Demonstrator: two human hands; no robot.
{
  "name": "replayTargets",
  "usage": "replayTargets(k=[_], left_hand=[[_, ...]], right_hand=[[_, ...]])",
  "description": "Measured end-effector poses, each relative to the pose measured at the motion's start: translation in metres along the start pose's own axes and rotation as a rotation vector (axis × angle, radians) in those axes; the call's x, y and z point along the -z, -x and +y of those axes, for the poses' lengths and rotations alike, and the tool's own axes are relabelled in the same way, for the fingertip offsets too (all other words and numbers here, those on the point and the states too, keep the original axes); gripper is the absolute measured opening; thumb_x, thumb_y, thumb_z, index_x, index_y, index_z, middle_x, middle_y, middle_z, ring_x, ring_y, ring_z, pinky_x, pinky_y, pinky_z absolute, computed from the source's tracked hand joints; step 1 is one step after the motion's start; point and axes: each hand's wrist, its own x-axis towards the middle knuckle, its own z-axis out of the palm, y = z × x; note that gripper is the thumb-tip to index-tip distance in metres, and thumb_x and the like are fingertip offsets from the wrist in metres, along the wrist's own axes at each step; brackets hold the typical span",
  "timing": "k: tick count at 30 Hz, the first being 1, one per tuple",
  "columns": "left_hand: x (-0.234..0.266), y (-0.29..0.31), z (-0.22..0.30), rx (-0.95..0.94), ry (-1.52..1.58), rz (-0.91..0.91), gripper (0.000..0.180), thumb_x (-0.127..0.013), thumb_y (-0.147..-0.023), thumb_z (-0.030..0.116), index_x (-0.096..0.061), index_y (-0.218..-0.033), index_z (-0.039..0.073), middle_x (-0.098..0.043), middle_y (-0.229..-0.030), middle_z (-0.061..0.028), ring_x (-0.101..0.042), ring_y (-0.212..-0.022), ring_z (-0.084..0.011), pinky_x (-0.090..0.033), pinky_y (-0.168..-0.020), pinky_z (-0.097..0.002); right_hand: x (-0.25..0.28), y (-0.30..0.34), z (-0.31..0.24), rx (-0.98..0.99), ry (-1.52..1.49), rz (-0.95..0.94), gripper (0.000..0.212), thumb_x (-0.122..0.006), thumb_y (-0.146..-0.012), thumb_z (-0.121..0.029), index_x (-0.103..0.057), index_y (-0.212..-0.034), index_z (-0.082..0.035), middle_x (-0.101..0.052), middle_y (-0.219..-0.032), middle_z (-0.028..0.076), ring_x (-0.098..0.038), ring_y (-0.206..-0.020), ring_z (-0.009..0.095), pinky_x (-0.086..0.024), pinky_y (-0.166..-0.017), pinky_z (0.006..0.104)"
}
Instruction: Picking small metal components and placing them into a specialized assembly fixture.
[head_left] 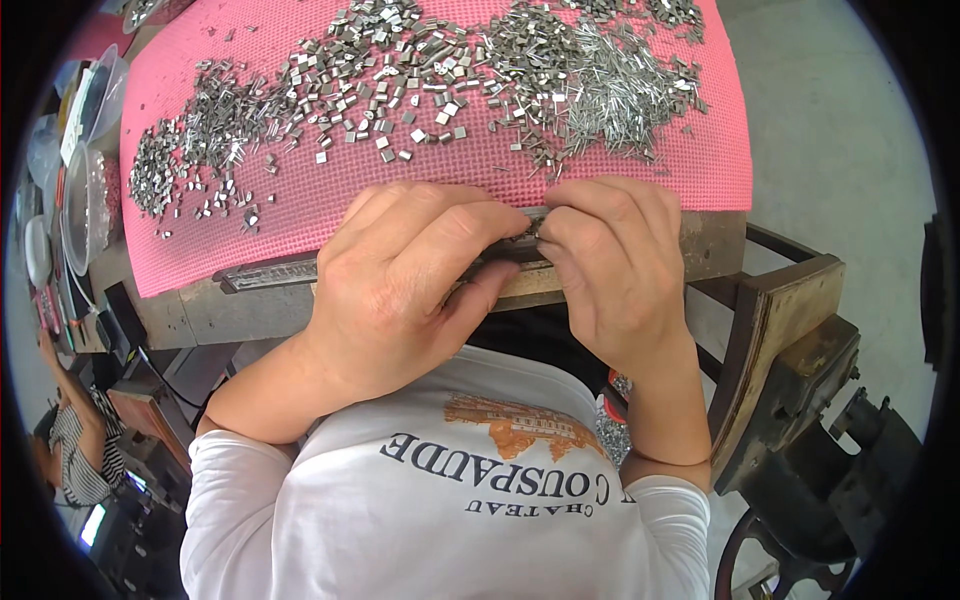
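Pink woven mat [640, 165], spread over the bench top: I log it as the ground for all loose stock, its textured weave probably there to keep small parts from rolling or sliding off.

Item: small rectangular metal pieces [385, 85], silver, strewn in a broad band across the middle and left of the mat, within a short reach of both hands.

Item: thin metal pins [615, 85], silver, heaped separately toward the right of the mat; I judge the kinds are kept apart so each can be picked without sorting.

Item: long metal strip [270, 273], lying along the near edge of the bench on a wooden rail, running under both hands.

Item: left hand [400, 285], fingers curled over the strip, thumb tucked beneath, clamped on it, apparently to steady it.

Item: right hand [615, 270], fingertips pinched together at the strip where the two hands meet. I cannot tell what small piece, if any, sits in the pinch; the fingers hide it.

Item: heavy dark bench vise [800, 400], low at the right, well apart from the hands.

Item: clear plastic containers [85, 190], stacked beside the mat's left edge.

Item: another person in a striped top [80, 455], lower left, not touching this bench.
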Motion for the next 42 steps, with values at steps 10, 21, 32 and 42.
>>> replayTargets(k=[10,21,32,42], left_hand=[[0.003,0.004,-0.006,-0.040,0.073,0.017,0.049,-0.088,-0.067,-0.001,-0.071,-0.113,0.000,-0.074,-0.103,-0.0134,-0.070,-0.092,-0.0302,-0.056,-0.080,-0.0371],[-0.008,-0.004,0.004,0.084,-0.026,0.023,0.038,-0.082,-0.077,0.002,-0.073,-0.113,0.004,-0.072,-0.098,-0.0095,-0.067,-0.084,-0.0276,-0.051,-0.073,-0.0374],[0.027,0.026,-0.014,-0.078,-0.091,0.088,0.051,-0.087,-0.066,0.004,-0.074,-0.115,0.002,-0.072,-0.100,-0.0117,-0.066,-0.088,-0.0297,-0.052,-0.078,-0.0385],[0.031,0.053,-0.030,-0.197,-0.111,0.116,0.036,-0.085,-0.069,0.001,-0.081,-0.105,0.002,-0.077,-0.094,-0.0099,-0.069,-0.085,-0.0260,-0.056,-0.073,-0.0347]], right_hand=[[0.005,-0.006,-0.001,-0.070,-0.096,-0.085,0.027,-0.079,-0.077,-0.011,-0.066,-0.100,-0.010,-0.067,-0.107,0.004,-0.064,-0.098,0.025,-0.041,-0.085,0.0400],[0.015,0.006,0.005,-0.174,-0.264,0.085,0.021,-0.076,-0.081,0.001,-0.067,-0.099,-0.006,-0.072,-0.097,0.008,-0.067,-0.091,0.028,-0.046,-0.081,0.0378],[0.030,0.029,0.011,-0.193,0.070,-0.002,0.047,-0.085,-0.075,-0.013,-0.074,-0.121,-0.009,-0.070,-0.114,0.009,-0.063,-0.111,0.035,-0.049,-0.094,0.0434],[0.008,0.052,0.024,-0.102,-0.034,0.219,0.045,-0.091,-0.069,-0.013,-0.080,-0.112,-0.011,-0.072,-0.112,0.005,-0.064,-0.106,0.031,-0.055,-0.088,0.0409]])
